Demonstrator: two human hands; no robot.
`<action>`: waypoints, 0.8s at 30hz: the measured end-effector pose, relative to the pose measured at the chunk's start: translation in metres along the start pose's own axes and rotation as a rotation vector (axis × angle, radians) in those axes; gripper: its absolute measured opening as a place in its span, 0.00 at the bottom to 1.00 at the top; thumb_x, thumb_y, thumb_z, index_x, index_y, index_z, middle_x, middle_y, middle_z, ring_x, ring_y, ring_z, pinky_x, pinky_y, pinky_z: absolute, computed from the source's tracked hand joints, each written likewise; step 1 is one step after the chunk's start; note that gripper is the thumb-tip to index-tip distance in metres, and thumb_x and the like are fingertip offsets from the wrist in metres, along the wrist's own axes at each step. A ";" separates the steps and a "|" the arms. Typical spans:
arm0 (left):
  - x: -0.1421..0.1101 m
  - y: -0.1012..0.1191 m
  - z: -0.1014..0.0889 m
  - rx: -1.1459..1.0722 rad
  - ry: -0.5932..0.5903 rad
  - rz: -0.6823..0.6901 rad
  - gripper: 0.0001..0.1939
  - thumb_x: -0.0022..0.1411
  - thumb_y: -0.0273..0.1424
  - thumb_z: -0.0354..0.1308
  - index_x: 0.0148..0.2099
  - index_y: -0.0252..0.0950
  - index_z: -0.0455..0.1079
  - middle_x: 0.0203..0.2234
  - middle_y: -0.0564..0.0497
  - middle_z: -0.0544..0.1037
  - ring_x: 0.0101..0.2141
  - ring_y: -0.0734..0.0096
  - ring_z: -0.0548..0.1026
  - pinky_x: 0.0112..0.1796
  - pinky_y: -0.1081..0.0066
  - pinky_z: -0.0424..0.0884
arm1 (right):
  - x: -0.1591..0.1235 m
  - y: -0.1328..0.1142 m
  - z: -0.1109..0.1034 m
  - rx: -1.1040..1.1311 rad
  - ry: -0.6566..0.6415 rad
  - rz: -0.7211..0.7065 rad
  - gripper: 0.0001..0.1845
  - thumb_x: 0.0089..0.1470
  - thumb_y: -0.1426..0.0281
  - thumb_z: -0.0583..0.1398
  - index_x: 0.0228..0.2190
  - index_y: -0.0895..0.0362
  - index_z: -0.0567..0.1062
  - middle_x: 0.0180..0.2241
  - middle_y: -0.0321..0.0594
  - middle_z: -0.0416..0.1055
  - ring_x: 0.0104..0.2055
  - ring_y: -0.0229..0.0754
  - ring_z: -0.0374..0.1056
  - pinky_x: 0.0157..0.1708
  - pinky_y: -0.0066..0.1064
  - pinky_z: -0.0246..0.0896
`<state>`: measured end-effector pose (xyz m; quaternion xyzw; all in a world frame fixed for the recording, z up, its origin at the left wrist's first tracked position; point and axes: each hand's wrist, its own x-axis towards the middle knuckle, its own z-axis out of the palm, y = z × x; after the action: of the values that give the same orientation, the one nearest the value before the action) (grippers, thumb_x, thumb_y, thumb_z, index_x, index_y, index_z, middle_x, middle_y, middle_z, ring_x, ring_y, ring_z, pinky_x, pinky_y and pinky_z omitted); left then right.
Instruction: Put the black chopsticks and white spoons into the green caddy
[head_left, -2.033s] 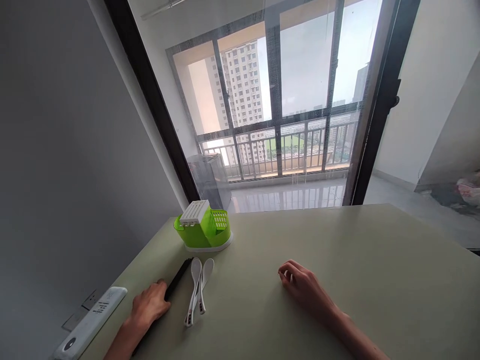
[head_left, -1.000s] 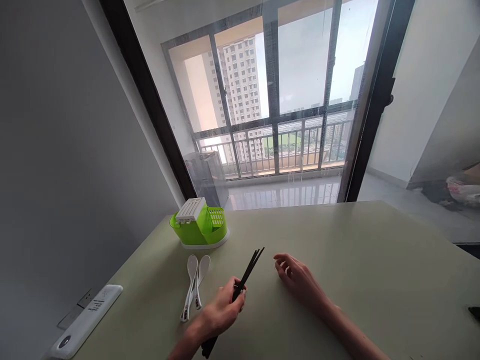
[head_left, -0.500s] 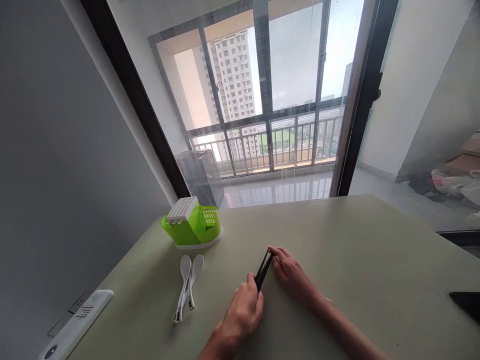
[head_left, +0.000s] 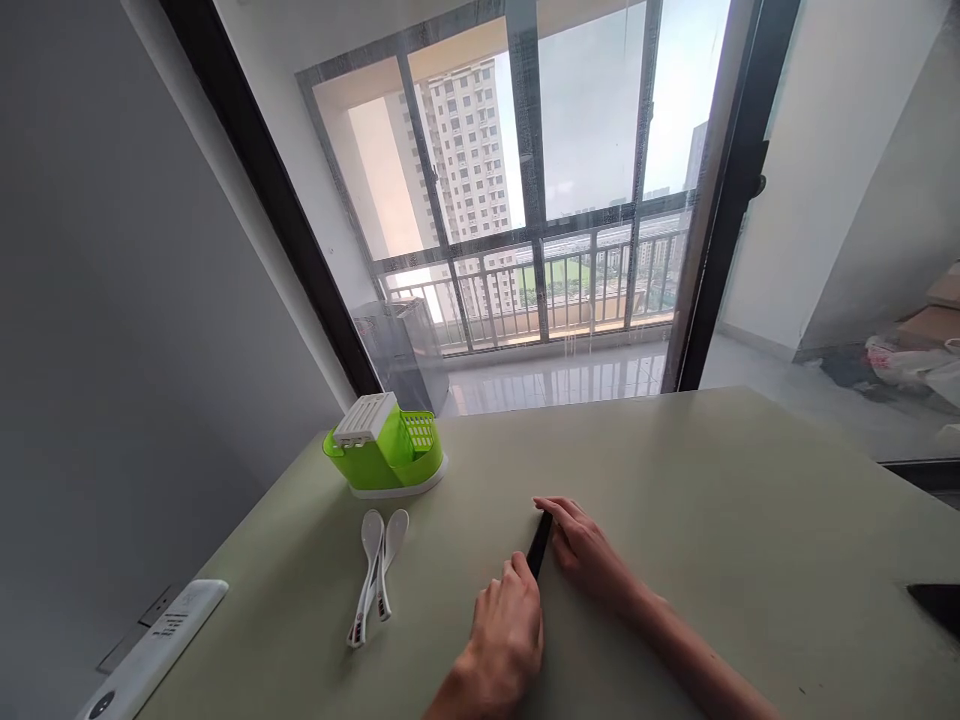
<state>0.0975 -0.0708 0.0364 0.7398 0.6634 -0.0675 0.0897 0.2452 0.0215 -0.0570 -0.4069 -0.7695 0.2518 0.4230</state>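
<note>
- Head view: since the last frame, the chopsticks have drawn together from a fan into one dark bundle.
- My left hand is clenched around them.
- My right hand has its fingers over their far ends; whether it grips, I can't tell.
- The chopsticks sit between my hands, right of the spoons and the green rack.

Black chopsticks, bundled together

Long white bar near wall socket; railing beyond window glass.
</note>
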 end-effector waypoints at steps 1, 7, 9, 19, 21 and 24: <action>0.002 0.003 -0.002 0.023 -0.014 -0.012 0.27 0.65 0.22 0.48 0.65 0.29 0.65 0.49 0.36 0.79 0.46 0.55 0.80 0.45 0.68 0.73 | 0.000 0.000 0.000 0.005 -0.003 -0.006 0.29 0.58 0.80 0.50 0.58 0.55 0.69 0.56 0.45 0.70 0.58 0.45 0.67 0.59 0.40 0.64; 0.006 0.013 -0.009 0.113 -0.002 -0.053 0.21 0.67 0.22 0.50 0.59 0.32 0.70 0.42 0.38 0.81 0.44 0.55 0.81 0.41 0.67 0.73 | 0.000 0.001 -0.001 0.031 -0.020 -0.035 0.32 0.54 0.83 0.51 0.58 0.52 0.69 0.56 0.43 0.70 0.58 0.44 0.67 0.59 0.39 0.65; 0.004 0.013 -0.013 0.112 -0.012 -0.075 0.19 0.68 0.23 0.50 0.59 0.33 0.70 0.44 0.39 0.81 0.45 0.54 0.81 0.41 0.66 0.73 | 0.000 0.000 -0.001 0.031 -0.022 -0.037 0.32 0.54 0.83 0.51 0.58 0.52 0.69 0.57 0.43 0.70 0.58 0.44 0.67 0.59 0.40 0.65; -0.012 -0.013 -0.027 -0.010 -0.001 -0.081 0.17 0.70 0.41 0.55 0.54 0.36 0.69 0.48 0.42 0.78 0.48 0.53 0.79 0.43 0.65 0.73 | 0.002 -0.010 -0.007 0.038 0.037 -0.007 0.25 0.61 0.77 0.49 0.56 0.52 0.71 0.55 0.44 0.72 0.56 0.45 0.69 0.57 0.40 0.66; -0.013 -0.036 -0.028 -0.056 0.084 -0.106 0.19 0.70 0.44 0.52 0.55 0.37 0.68 0.48 0.43 0.78 0.46 0.56 0.79 0.42 0.66 0.73 | 0.003 -0.012 -0.009 0.034 0.061 0.024 0.23 0.62 0.76 0.49 0.54 0.52 0.71 0.54 0.45 0.72 0.55 0.46 0.70 0.55 0.41 0.67; -0.013 -0.085 -0.028 -0.034 0.241 -0.233 0.22 0.72 0.45 0.47 0.56 0.36 0.67 0.48 0.42 0.76 0.44 0.57 0.79 0.44 0.65 0.72 | 0.004 -0.012 -0.011 0.032 0.087 0.093 0.21 0.62 0.74 0.49 0.52 0.53 0.72 0.52 0.46 0.72 0.45 0.45 0.73 0.48 0.40 0.70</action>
<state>0.0110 -0.0682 0.0633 0.6588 0.7518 0.0231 0.0133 0.2489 0.0185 -0.0407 -0.4461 -0.7265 0.2653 0.4504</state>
